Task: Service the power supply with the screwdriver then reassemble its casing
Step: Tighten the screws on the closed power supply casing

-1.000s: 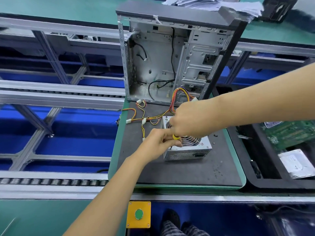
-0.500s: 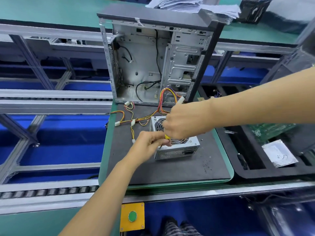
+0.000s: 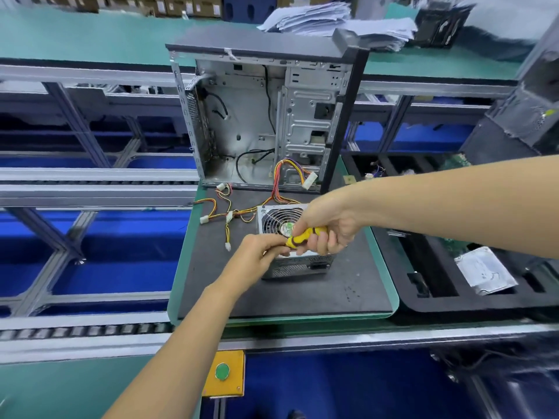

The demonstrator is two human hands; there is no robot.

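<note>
Hands meet over the power supply (image 3: 298, 261), a grey metal box with a round fan grille on top, which sits on a dark mat (image 3: 302, 294) laid over a green-edged pallet (image 3: 390, 285). The right hand (image 3: 328, 225) has its fingers curled round the yellow-and-black handle of the screwdriver (image 3: 305, 235), which lies nearly level above the box, pointing towards the person's left. The left hand (image 3: 257, 255) pinches the front end of that handle between thumb and fingertips (the metal shaft and tip are hidden behind the fingers, so whether the tip touches the box cannot be told). A bundle of coloured wires (image 3: 223, 213) with white plugs runs from the far side of the power supply across the mat and up into the open computer case (image 3: 263, 122), which stands upright at the far edge of the pallet with its side panel off. Right of the pallet lies a black foam tray (image 3: 423, 297) holding a silver hard drive (image 3: 484, 273) and a green circuit board (image 3: 456, 246). Near the bottom edge a yellow box with a green button (image 3: 223, 371) is fixed to the conveyor frame. A stack of papers (image 3: 332, 19) lies on the green bench behind the case.
</note>
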